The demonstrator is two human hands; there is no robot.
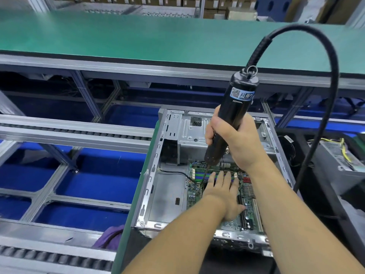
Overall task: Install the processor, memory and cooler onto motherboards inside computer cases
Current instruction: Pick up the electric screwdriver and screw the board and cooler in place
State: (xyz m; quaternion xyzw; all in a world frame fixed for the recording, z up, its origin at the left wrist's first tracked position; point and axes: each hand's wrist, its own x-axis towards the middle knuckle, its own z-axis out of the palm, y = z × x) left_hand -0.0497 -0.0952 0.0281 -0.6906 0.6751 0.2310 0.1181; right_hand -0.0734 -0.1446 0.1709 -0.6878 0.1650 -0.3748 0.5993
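An open metal computer case [156,182] lies flat in front of me with a green motherboard [249,212] inside. My right hand [235,139] grips a black electric screwdriver [235,115] held nearly upright, its bit touching the board near the memory slots [201,176]. My left hand [223,192] rests flat on the board with fingers straight, covering what lies under it. Whatever sits beneath the palm is hidden.
The screwdriver's thick black cable [333,76] arcs up and down the right side. A second case [339,157] with yellow wires stands at the right. Roller conveyor rails [75,133] and a green belt [138,40] run to the left and behind. A purple cloth [110,237] lies at the lower left.
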